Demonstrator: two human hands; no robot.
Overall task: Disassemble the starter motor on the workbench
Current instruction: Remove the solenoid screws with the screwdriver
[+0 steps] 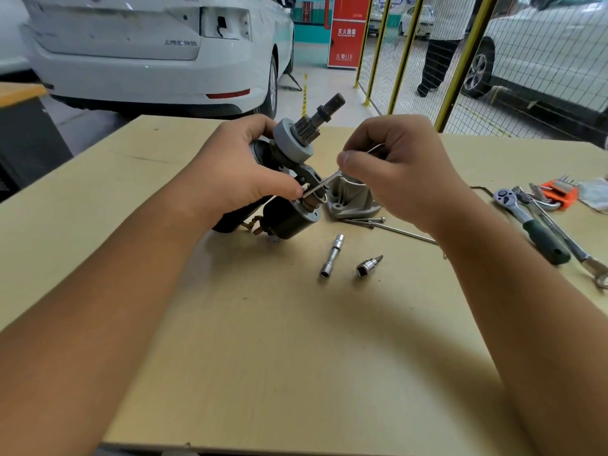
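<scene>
Starter motor (289, 179): held above the table (263, 340), tilted, shaft end up and away. Left hand (237, 172) wraps the body, steadying it so the fastener faces the tool.

Hex key (324, 182): pinched in the right hand (391, 166); its long arm slants down-left, its tip at the solenoid end, beside the left fingertips. The grip is narrow and closed on the key, probably for fine turning.

Nose housing (352, 199): already off, standing on the table just behind the motor.

Long bolts (365, 221), extension (332, 256), bit socket (368, 265): loose, centre of table, near the motor.

Ratchet (533, 225), wrenches: far right, well apart.

Room: open table toward the near edge; elbows unobstructed.
</scene>
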